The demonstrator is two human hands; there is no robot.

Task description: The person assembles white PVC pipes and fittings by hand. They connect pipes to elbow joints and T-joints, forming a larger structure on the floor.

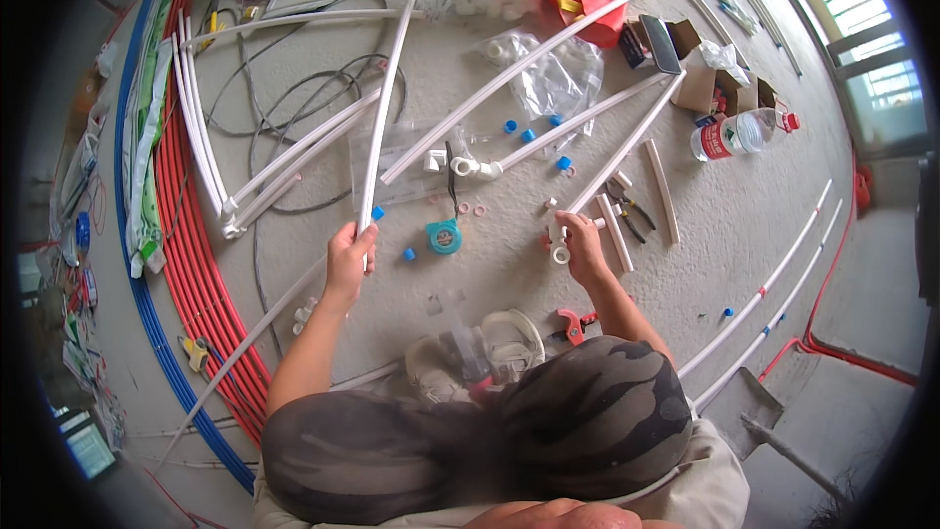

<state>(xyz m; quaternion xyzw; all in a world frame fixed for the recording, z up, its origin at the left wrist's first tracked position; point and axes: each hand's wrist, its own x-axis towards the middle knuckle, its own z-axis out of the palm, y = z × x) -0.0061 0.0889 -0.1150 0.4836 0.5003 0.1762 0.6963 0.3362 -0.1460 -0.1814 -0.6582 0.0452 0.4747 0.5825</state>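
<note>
A red tool (572,328) lies on the floor (514,286) beside my shoes (515,345). Hands apart: my left hand (348,260) is clamped on a white pipe (388,118), my right hand (585,247) on a second pipe's (627,142) near end, by a white elbow fitting (560,254). Between them, teal tape measure (445,236); farther off, red bag (585,0).

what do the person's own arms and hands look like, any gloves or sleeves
Both hands are bare: no glove, ring or watch shows on the left hand or the right hand. The left forearm and right forearm are uncovered as far as they show; the upper arms are hidden, so sleeves can't be told.
</note>
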